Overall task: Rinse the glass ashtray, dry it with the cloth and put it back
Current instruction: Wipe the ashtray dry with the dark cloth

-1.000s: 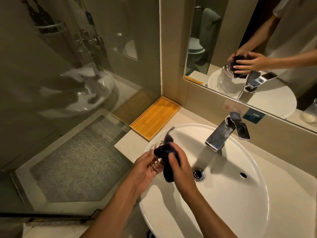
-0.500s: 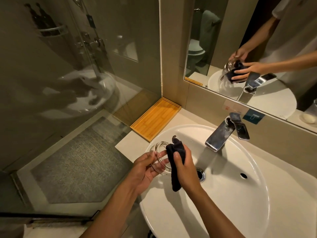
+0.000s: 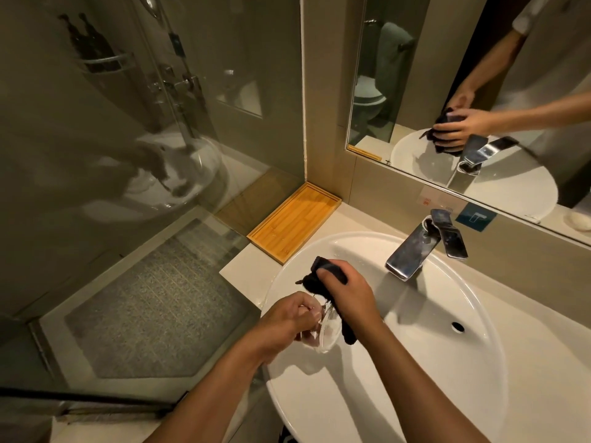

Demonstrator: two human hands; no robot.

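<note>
My left fingers (image 3: 315, 311) are curled shut around the near rim of the ashtray (image 3: 327, 330), which I hold on edge over the left side of the basin (image 3: 447, 362), clear of the porcelain. My right hand (image 3: 347, 292) is closed on the cloth (image 3: 319, 281), thumb on top; one end bunches above my knuckles and the other trails down past the glass. The cloth seems to lie against the ashtray's far face, though my hand hides the contact.

The step in hand, as I judge it, is drying. To do it well I would keep the left grip firm on the rim, since wet glass slips and the basin below is hard. I would press the cloth into the hollow and along the rim notches, turn the ashtray a little in the left fingers between wipes, and gather the hanging tail so it stays out of any water in the basin.

The tap (image 3: 412, 251) shows no stream. The tray (image 3: 294, 222) sits bare at the back left, a likely resting place afterwards.
</note>
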